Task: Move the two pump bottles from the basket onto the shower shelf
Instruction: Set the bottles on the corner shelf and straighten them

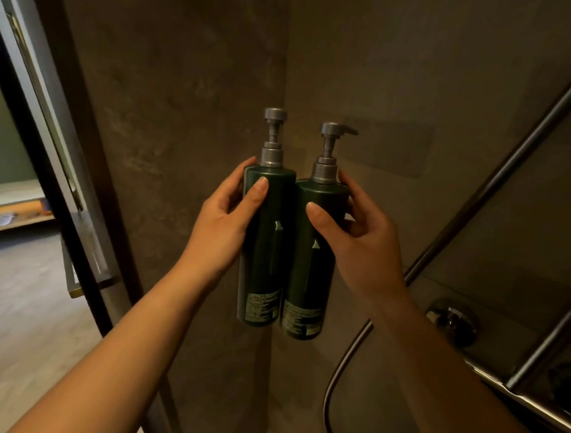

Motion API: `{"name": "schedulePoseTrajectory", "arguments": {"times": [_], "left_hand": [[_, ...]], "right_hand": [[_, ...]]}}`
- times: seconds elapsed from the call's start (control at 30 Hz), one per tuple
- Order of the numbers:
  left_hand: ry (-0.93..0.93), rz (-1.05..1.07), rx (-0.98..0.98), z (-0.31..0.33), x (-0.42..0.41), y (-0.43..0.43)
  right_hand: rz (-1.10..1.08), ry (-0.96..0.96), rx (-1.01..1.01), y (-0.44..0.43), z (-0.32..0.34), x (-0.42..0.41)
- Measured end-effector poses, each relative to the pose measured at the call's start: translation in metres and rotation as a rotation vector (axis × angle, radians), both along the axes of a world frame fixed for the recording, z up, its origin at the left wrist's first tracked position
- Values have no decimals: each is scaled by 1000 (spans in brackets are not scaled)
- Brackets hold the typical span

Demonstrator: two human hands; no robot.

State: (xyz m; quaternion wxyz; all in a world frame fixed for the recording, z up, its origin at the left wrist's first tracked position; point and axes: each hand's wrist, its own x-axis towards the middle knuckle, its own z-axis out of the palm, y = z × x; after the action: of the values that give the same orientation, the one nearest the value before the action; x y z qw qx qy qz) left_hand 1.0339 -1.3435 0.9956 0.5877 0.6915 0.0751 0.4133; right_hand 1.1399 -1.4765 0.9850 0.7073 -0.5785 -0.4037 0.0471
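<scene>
While both arms reach toward the shower corner, left hand [224,219] wraps the left bottle [265,244] near its shoulder, thumb across the front, fingers behind. Right hand [361,233] grips the right bottle [311,266] the same way, thumb in front. Bottles upright, side by side, touching, held in the air before the grey mottled wall [184,115]. Both tall dark green cylinders, smooth, small printed labels near base, grey plastic pump heads. Chrome hose [343,364] curves at lower right; metal rail [492,197] runs diagonally.
</scene>
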Motion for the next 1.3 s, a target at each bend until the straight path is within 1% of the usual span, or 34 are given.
{"name": "schedulePoseTrajectory", "arguments": {"times": [0.4,0.57,0.83,0.93,1.1,1.3], "left_hand": [[-49,-12,46,32,24,8],[-83,-27,55,49,36,11],[-131,-6,97,73,60,15],[-136,20,101,75,72,17],[-94,40,88,71,87,24],[-83,40,30,64,97,27]], "right_hand": [[32,-29,39,5,36,24],[68,-21,96,9,56,37],[62,-52,154,17,89,60],[50,-51,167,23,93,72],[30,-51,140,35,91,88],[-2,-74,113,44,80,100]]}}
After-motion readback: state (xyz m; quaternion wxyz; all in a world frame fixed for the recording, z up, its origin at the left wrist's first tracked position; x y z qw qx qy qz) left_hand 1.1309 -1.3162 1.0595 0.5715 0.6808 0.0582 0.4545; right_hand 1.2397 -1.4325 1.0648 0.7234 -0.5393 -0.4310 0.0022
